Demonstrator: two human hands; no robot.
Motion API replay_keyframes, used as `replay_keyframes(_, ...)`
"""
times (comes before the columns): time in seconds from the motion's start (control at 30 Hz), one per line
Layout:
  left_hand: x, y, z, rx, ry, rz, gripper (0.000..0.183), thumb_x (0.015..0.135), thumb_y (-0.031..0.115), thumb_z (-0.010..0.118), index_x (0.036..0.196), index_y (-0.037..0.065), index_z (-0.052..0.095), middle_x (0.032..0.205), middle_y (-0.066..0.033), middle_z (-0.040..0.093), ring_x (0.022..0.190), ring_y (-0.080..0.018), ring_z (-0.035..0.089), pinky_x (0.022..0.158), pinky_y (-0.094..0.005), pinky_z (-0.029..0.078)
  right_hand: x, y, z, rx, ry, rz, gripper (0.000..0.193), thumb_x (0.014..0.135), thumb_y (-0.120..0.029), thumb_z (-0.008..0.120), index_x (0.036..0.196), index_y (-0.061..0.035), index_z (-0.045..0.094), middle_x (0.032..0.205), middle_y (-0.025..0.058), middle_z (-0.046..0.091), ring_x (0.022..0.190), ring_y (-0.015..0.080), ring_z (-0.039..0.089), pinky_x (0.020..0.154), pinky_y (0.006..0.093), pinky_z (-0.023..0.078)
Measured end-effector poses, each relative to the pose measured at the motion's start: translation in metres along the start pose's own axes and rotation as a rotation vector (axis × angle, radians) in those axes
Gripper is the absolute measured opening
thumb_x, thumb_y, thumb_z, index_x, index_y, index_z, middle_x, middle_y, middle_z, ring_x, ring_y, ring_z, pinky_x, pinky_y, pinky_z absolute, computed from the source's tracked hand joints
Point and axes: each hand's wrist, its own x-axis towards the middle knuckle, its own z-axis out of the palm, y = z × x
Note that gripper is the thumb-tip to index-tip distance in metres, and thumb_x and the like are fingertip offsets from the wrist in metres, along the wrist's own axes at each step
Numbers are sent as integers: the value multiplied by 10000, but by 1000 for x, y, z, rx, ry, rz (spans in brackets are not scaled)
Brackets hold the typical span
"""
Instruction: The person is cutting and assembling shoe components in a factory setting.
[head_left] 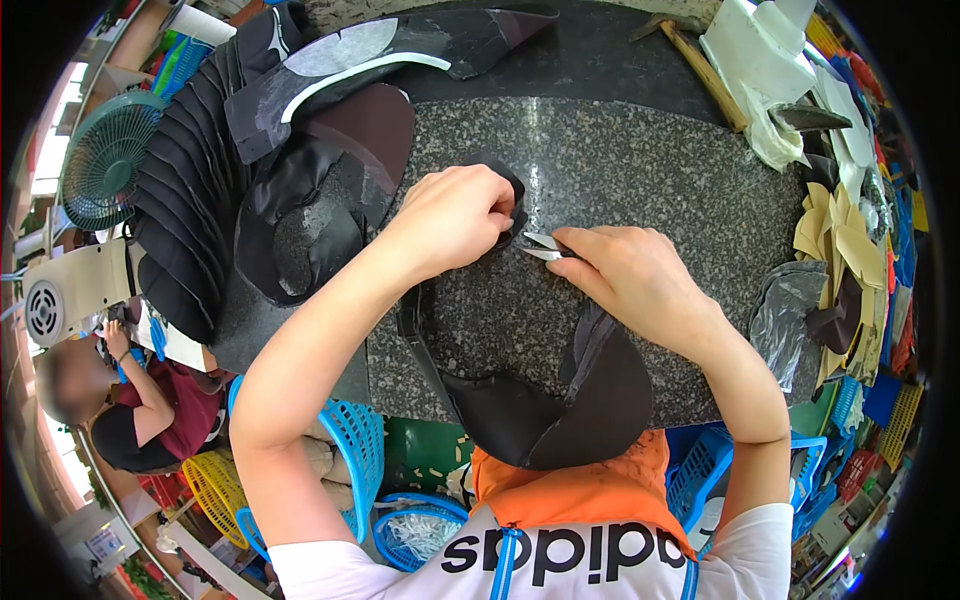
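My left hand is closed, gripping the edge of a black shoe upper. This curved, leather-like piece loops down toward me, and its lower part hangs over the table's near edge. In my right hand is a small pair of thread snips. Their pale blades point left, right beside the edge pinched by my left fingers. Most of the snips' handle is hidden in my palm, and I cannot tell whether the blades touch the material.
Several black uppers are stacked at the left, with loose black pieces beside them on the speckled stone slab. A hammer lies at the far right, near tan pieces. Blue baskets stand below; another person works at left.
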Motion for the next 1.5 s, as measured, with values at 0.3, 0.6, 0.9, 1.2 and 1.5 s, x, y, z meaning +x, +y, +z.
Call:
replay_keyframes(0.3, -9, -11, 8, 18, 127, 134, 163, 786, 99, 698, 784, -21, 588, 886, -145, 574, 897, -341, 599, 749, -413, 465, 10, -5, 5, -150, 83, -86, 290, 949, -319, 584, 901, -39, 641, 713, 147, 667, 670, 336, 679, 590, 442, 540)
replay_keyframes(0.6, -14, -14, -6, -71, 88, 138, 182, 764, 62, 682, 790, -36, 530, 811, -147, 569, 817, -351, 596, 717, -410, 457, 19, -15, -10, -243, -174, -73, 284, 944, -311, 590, 999, -38, 646, 749, 133, 663, 726, 341, 670, 626, 454, 522)
replay_keyframes(0.9, -15, -17, -6, -77, 104, 164, 186, 775, 64, 672, 810, -52, 531, 824, -169, 582, 817, -370, 604, 712, -423, 465, 24, -9, -6, 28, -110, -2, 312, 974, -292, 542, 912, -23, 685, 722, 206, 642, 742, 404, 640, 668, 491, 501)
replay_keyframes(1.2, -14, -17, -5, -70, 123, 179, 192, 784, 91, 672, 828, -57, 556, 834, -174, 598, 821, -374, 610, 714, -420, 472, 22, -9, -2, -18, -111, -21, 290, 954, -285, 565, 910, -22, 682, 719, 200, 642, 724, 395, 641, 654, 488, 499)
replay_keyframes(1.5, -15, -16, -5, -111, 115, 166, 203, 789, 100, 678, 789, -60, 554, 807, -164, 586, 778, -340, 616, 686, -403, 472, 21, -7, -1, -21, -61, -34, 238, 910, -271, 628, 913, -40, 687, 709, 182, 642, 713, 380, 642, 635, 479, 496)
